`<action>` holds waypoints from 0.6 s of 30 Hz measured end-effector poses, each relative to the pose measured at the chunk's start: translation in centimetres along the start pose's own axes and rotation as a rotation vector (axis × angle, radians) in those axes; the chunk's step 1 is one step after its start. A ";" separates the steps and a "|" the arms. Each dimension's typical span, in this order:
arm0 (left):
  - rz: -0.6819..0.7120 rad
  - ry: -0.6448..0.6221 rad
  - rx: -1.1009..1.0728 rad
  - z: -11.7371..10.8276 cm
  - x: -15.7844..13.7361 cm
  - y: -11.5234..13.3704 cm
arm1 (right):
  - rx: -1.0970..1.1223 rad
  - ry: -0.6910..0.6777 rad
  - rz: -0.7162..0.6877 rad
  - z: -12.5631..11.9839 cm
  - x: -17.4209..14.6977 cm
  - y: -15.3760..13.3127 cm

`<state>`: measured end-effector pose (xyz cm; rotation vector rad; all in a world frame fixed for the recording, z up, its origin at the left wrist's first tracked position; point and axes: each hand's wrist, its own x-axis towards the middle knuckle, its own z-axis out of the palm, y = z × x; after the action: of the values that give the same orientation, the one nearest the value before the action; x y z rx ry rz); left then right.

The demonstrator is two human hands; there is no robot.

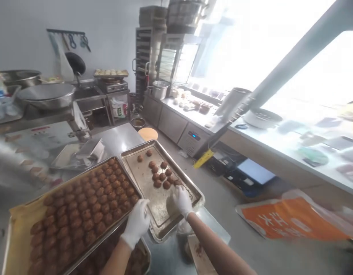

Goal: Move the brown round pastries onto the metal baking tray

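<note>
Both my hands wear white gloves. My left hand [137, 222] grips the near corner of a large tray [20, 214] lined with yellow paper and packed with several rows of round brown pastries [87, 208]. My right hand [181, 199] rests inside a second metal tray [162, 225], fingers curled by the nearest brown ball. That tray holds a loose cluster of brown balls [161, 177]. I cannot tell whether the right hand holds one.
A steel worktable [119, 135] carries both trays. Another tray of pastries [136, 259] lies under the full one. A machine with a steel bowl [46, 95] stands at left. A counter [193, 114] runs along bright windows at right. An orange bag [291, 221] lies on the floor.
</note>
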<state>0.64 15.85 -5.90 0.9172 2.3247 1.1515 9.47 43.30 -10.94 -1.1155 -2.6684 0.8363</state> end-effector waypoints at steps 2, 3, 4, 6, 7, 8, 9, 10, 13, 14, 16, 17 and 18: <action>-0.055 -0.074 0.148 3.9 6.4 1.2 | -0.047 -0.053 0.004 -0.7 3.3 2.9; -0.086 -0.096 0.227 5.6 9.3 1.5 | -0.054 -0.085 0.003 -0.8 4.6 3.9; -0.112 -0.099 0.271 7.1 12.0 1.8 | -0.057 -0.121 -0.001 -0.8 5.8 4.6; -0.166 -0.094 0.351 9.7 16.2 2.0 | -0.073 -0.183 -0.027 -0.7 7.6 5.6; -0.193 -0.092 0.383 10.8 17.7 2.1 | -0.096 -0.203 -0.048 -0.7 8.3 5.9; -0.218 -0.090 0.418 11.7 18.8 2.2 | -0.126 -0.218 -0.068 -0.8 8.8 6.1; -0.237 -0.088 0.453 12.5 19.5 2.2 | -0.159 -0.227 -0.086 -0.8 9.3 6.3; -0.249 -0.083 0.485 13.3 19.8 2.2 | -0.190 -0.232 -0.101 -0.9 9.5 6.3; -0.227 -0.080 0.557 15.1 18.8 2.2 | -0.231 -0.247 -0.103 -0.9 9.4 6.1; -0.205 -0.096 0.571 15.6 18.0 2.1 | -0.222 -0.260 -0.091 -0.8 8.9 5.8; -0.167 -0.160 0.580 16.2 15.8 1.9 | -0.194 -0.318 -0.075 -0.6 7.5 5.2; -0.160 -0.192 0.558 16.2 14.6 1.7 | -0.183 -0.358 -0.071 -0.5 6.5 4.9; -0.171 -0.205 0.503 16.1 13.2 1.6 | -0.174 -0.401 -0.063 -0.5 5.3 4.5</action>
<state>1.32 34.77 -14.77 0.9202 2.4996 0.3836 8.60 49.82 -13.42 -0.9762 -3.1394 0.9153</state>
